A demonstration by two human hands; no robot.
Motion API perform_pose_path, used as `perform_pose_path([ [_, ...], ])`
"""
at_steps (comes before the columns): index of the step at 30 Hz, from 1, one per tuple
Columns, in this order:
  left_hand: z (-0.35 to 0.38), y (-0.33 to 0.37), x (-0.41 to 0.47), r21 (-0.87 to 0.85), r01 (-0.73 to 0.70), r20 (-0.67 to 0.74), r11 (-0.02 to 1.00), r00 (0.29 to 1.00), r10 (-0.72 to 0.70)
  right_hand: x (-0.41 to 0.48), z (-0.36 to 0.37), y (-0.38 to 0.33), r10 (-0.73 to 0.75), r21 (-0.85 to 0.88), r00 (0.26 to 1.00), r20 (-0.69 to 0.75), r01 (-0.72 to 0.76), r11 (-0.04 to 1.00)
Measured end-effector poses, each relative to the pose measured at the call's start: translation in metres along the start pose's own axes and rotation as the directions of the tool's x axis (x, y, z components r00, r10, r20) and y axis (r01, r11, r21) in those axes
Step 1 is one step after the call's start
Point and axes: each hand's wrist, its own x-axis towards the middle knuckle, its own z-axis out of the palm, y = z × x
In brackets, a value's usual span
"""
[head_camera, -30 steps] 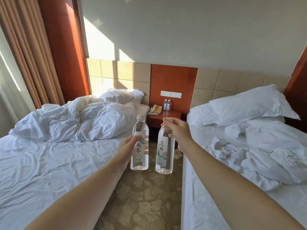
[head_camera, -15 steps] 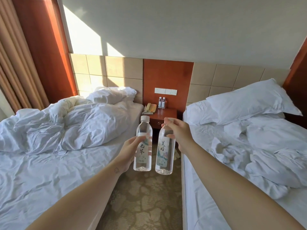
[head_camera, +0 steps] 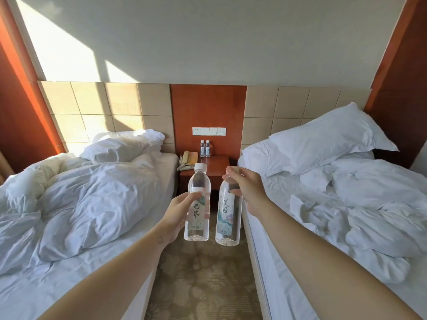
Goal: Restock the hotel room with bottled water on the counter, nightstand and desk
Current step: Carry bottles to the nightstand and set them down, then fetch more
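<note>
I hold two clear water bottles upright side by side, out in front of me over the aisle carpet. My left hand (head_camera: 179, 212) grips the left bottle (head_camera: 197, 204) around its label; its white cap shows. My right hand (head_camera: 246, 187) grips the right bottle (head_camera: 228, 218) from above, around the neck, hiding the cap. Beyond them stands a red-brown wooden nightstand (head_camera: 217, 166) between the two beds. Two small water bottles (head_camera: 205, 148) stand at its back against the wall panel.
A beige telephone (head_camera: 189, 158) sits on the nightstand's left side. An unmade bed (head_camera: 69, 204) with a rumpled white duvet lies on the left, another unmade bed (head_camera: 346, 204) on the right. A narrow patterned carpet aisle (head_camera: 203, 285) runs between them. Wall switches (head_camera: 209, 131) sit above the nightstand.
The view has moved forward down the aisle and turned right; the nightstand is nearer and centred behind the bottles. Both hands keep their grip on the bottles.
</note>
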Motion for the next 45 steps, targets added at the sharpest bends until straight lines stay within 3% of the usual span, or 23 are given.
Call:
perform_pose_path([
  [15,-0.029,-0.012,0.126,-0.025,0.009,0.057,1.0,0.998,-0.007,0.115,0.029,0.019,0.016,-0.028,0.999,-0.043,-0.017,0.999],
  [31,-0.002,0.007,0.321,-0.061,-0.017,-0.065,0.998,0.998,0.013,0.318,0.01,0.034,-0.009,-0.001,0.997,0.076,0.009,1.0],
  [45,0.006,0.006,0.424,-0.041,0.008,-0.071,0.999,0.997,-0.011,0.432,0.005,0.061,0.001,0.044,0.995,0.103,-0.005,0.999],
])
